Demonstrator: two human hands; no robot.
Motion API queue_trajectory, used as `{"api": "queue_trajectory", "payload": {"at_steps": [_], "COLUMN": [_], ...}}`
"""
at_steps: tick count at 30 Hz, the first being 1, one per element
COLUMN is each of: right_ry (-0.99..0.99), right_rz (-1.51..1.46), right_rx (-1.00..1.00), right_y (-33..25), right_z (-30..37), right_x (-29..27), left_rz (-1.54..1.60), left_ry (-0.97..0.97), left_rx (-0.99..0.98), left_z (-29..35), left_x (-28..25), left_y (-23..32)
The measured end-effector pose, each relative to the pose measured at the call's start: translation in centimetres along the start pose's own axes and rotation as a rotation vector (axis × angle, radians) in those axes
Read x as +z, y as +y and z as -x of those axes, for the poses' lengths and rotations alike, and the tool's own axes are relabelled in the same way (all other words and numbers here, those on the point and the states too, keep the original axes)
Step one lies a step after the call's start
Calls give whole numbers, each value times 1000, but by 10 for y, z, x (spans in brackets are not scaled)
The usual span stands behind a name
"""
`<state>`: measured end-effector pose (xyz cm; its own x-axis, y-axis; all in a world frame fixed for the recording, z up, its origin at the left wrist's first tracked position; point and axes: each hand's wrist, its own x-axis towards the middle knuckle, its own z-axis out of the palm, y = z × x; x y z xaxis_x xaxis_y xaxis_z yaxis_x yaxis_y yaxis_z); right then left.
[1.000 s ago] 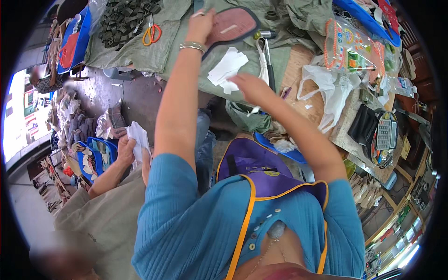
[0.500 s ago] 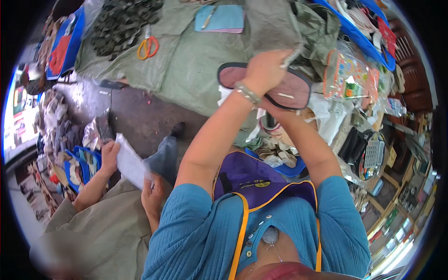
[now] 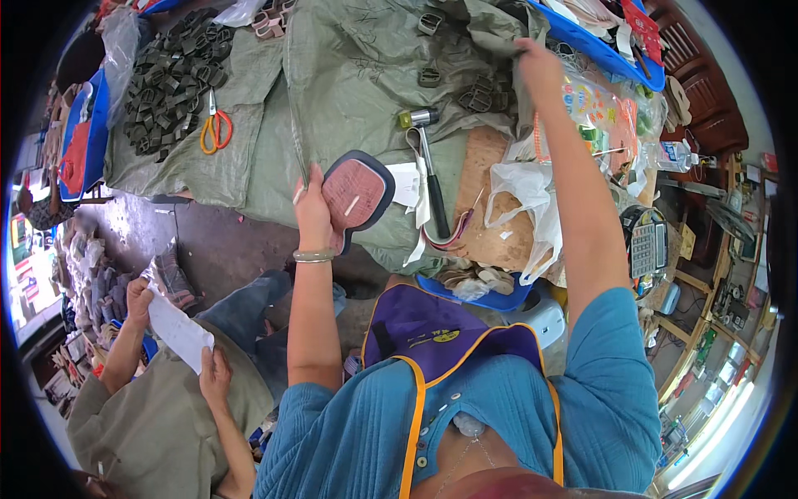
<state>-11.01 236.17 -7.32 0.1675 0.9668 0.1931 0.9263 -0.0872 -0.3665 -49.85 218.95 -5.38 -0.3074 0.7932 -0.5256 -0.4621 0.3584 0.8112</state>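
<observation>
My left hand [image 3: 313, 209] is closed round a flat pinkish-red piece [image 3: 362, 185] with a rounded end, a dark rim and a white mark. A raised fold of green sheet [image 3: 301, 137] runs down to the same hand; whether its fingers pinch it too, I cannot tell. Out at the far right, my right hand [image 3: 540, 73] grips the edge of that sheet. A mallet [image 3: 435, 200] with a black handle lies between my hands. Dark buckles [image 3: 480, 93] rest on the sheet, near my right hand.
At the far left are a heap of dark buckles [image 3: 170, 91] and orange-handled scissors [image 3: 214, 133]. A white plastic bag [image 3: 532, 204] hangs over the table's near edge. Blue trays [image 3: 619, 50] stand around. Left of me, another person's hands [image 3: 214, 374] hold white paper [image 3: 179, 328].
My hands have moved apart, the left one leftward with the pinkish piece, the right one outward to the far right. The sheet has shifted, uncovering the mallet. The blue paper has gone from view.
</observation>
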Motion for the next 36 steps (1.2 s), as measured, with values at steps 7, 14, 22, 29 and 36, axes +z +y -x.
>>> {"api": "queue_trajectory", "payload": {"at_steps": [7, 14, 22, 29, 36], "right_ry": [606, 673, 576, 518, -297], "right_rz": [-1559, -1724, -1640, -814, -363], "right_rx": [548, 606, 647, 376, -557], "right_y": [74, 101, 94, 84, -130], "right_z": [-2, -8, -5, 16, 169], "right_x": [-21, -15, -24, -51, 0], "left_rz": [-78, -86, -10, 71, -55], "left_ry": [17, -16, -19, -52, -68], "left_rx": [19, 58, -55, -105, -152], "left_z": [-31, -40, -40, -35, -76], "left_x": [-23, -30, -36, -17, -60], "left_y": [-16, -23, -12, -4, 2]}}
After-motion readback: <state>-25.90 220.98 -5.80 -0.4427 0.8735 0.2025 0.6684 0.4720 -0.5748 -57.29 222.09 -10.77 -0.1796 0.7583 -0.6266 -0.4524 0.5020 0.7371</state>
